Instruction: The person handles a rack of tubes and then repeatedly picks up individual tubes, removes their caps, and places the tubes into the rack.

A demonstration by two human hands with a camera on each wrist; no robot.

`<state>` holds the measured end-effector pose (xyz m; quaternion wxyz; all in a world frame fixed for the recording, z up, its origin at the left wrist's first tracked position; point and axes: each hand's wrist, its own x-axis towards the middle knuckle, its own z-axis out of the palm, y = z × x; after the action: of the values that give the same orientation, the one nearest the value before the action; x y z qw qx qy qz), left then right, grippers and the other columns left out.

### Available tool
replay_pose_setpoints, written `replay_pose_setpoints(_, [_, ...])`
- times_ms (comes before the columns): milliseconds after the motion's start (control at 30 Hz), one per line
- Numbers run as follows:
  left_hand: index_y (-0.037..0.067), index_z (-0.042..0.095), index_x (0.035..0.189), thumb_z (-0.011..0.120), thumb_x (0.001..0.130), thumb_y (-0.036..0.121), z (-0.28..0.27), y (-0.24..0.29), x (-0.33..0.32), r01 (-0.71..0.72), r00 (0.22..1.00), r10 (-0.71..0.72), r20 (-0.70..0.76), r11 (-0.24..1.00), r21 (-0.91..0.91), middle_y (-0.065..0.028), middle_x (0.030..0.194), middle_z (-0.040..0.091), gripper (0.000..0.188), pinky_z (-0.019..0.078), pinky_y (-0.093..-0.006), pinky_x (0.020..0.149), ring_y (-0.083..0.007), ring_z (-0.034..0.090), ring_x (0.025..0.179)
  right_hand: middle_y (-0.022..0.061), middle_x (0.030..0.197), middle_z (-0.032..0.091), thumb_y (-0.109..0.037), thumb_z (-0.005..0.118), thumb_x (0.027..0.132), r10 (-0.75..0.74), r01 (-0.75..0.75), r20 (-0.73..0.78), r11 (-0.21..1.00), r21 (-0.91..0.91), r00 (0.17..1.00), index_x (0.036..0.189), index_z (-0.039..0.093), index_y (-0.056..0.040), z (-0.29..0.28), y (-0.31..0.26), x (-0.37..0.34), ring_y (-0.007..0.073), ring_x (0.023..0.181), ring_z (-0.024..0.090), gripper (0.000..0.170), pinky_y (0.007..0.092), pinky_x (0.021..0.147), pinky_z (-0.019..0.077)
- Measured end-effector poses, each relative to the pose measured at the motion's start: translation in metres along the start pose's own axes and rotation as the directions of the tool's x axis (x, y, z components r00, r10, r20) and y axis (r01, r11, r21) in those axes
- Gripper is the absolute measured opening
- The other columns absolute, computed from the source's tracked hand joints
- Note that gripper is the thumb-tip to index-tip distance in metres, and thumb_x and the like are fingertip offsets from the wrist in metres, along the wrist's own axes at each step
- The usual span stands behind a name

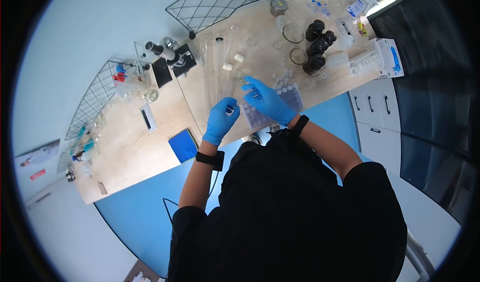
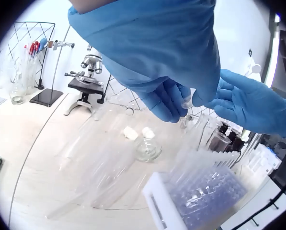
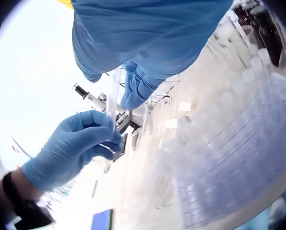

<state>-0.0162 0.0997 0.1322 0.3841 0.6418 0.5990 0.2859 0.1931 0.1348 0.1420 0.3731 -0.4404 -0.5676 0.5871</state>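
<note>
My left hand point(image 1: 220, 120), in a blue glove, holds a slim clear plastic tube point(image 3: 112, 103) upright between thumb and fingers. Only a short piece of the tube shows past the fingertips in the left wrist view. Close beside it, to the right, my gloved right hand point(image 1: 270, 103) is raised with its fingers loosely extended. In the right wrist view its thumb and fingers overlap the tube's upper end, while the head view shows a gap between the hands. Below the right hand stands a purple-tinted tube rack point(image 2: 207, 196) with several white-capped tubes.
Long glass tubes point(image 1: 216, 72), two white stoppers point(image 1: 239, 57) and a small glass dish point(image 2: 147, 150) lie beyond the hands. A microscope point(image 1: 172, 57) stands to the left, dark bottles point(image 1: 315, 62) and beakers point(image 1: 293, 33) to the right. A blue notebook point(image 1: 183, 146) lies at the front edge.
</note>
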Motion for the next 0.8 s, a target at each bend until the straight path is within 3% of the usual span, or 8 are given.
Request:
replay_pose_setpoints(100, [0.004,0.066,0.112,0.069,0.086,0.005,0.001,0.018,0.006,-0.078,0.997,0.076,-0.023,0.989,-0.128,-0.0076,0.085,0.068,0.027,0.0547,-0.0310,0.073,-0.0176,0.068,0.077,0.0108,0.114,0.069,-0.013,0.065,0.095,-0.121,0.121,-0.046,0.993,-0.009,0.992,0.130,0.059,-0.0040,0.002,-0.004,0.011,0.0152,0.099,0.066,0.037,0.0301,0.085,0.0545])
replay_pose_setpoints(333, [0.003,0.065,0.116,0.069,0.089,0.003,0.012,0.032,0.019,-0.270,0.958,0.261,-0.118,0.961,-0.063,-0.0103,0.104,0.068,0.027,0.0558,-0.0294,0.078,-0.0191,0.071,0.086,0.0128,0.104,0.072,-0.014,0.068,0.092,-0.240,0.239,0.001,0.967,-0.086,0.971,0.116,0.068,-0.0042,-0.020,-0.040,0.009,0.0199,0.091,0.070,0.026,0.0307,0.078,0.0557])
replay_pose_setpoints(500, [0.000,0.060,0.117,0.066,0.091,-0.002,0.028,0.038,0.019,-0.120,0.993,0.119,-0.025,0.939,-0.321,-0.0079,0.104,0.068,0.026,0.0551,-0.0293,0.087,-0.0162,0.069,0.099,0.0172,0.098,0.072,-0.017,0.065,0.090,-0.169,0.214,0.167,0.928,-0.305,0.971,0.111,0.071,-0.0079,-0.072,-0.004,0.054,0.0300,0.089,0.071,0.023,0.0358,0.077,0.0558])
replay_pose_setpoints(600, [0.000,0.056,0.121,0.064,0.092,-0.003,0.038,0.037,0.026,-0.125,0.991,0.132,-0.010,0.906,-0.403,-0.0081,0.104,0.068,0.031,0.0551,-0.0298,0.088,-0.0170,0.070,0.101,0.0190,0.097,0.071,-0.013,0.061,0.087,-0.107,0.239,0.248,0.765,-0.598,0.963,0.104,0.074,-0.0097,-0.089,0.042,0.094,0.0367,0.089,0.069,0.021,0.0423,0.078,0.0553])
replay_pose_setpoints(667, [0.001,0.055,0.124,0.063,0.091,-0.002,0.041,0.039,0.028,-0.126,0.991,0.137,-0.006,0.895,-0.428,-0.0084,0.104,0.069,0.034,0.0552,-0.0300,0.088,-0.0173,0.070,0.102,0.0215,0.105,0.070,-0.009,0.060,0.084,0.289,0.252,0.422,0.479,-0.841,0.859,0.103,0.072,-0.0020,-0.092,0.047,0.108,0.0394,0.094,0.067,0.023,0.0459,0.083,0.0539])
replay_pose_setpoints(700, [0.001,0.055,0.122,0.063,0.091,-0.002,0.043,0.041,0.029,-0.132,0.990,0.142,-0.007,0.900,-0.415,-0.0085,0.104,0.069,0.032,0.0551,-0.0306,0.088,-0.0176,0.070,0.101,0.0215,0.105,0.070,-0.009,0.060,0.084,0.295,0.258,0.428,0.475,-0.841,0.854,0.103,0.072,-0.0020,-0.093,0.054,0.112,0.0394,0.094,0.067,0.023,0.0459,0.083,0.0539])
replay_pose_setpoints(767, [0.002,0.055,0.120,0.063,0.091,-0.002,0.043,0.044,0.029,-0.133,0.991,0.132,-0.031,0.903,-0.408,-0.0086,0.105,0.069,0.030,0.0551,-0.0312,0.088,-0.0179,0.070,0.100,0.0210,0.102,0.071,-0.007,0.059,0.084,0.460,0.265,0.306,0.153,-0.952,0.834,0.098,0.074,-0.0022,-0.089,0.066,0.120,0.0401,0.092,0.068,0.021,0.0466,0.081,0.0548])
replay_pose_setpoints(800, [0.001,0.054,0.120,0.063,0.091,-0.003,0.044,0.044,0.028,-0.131,0.990,0.144,0.002,0.904,-0.406,-0.0079,0.103,0.068,0.030,0.0553,-0.0307,0.088,-0.0170,0.070,0.100,0.0210,0.102,0.071,-0.007,0.059,0.084,0.466,0.289,0.325,0.148,-0.946,0.823,0.098,0.074,-0.0022,-0.090,0.082,0.124,0.0401,0.092,0.068,0.021,0.0466,0.081,0.0548])
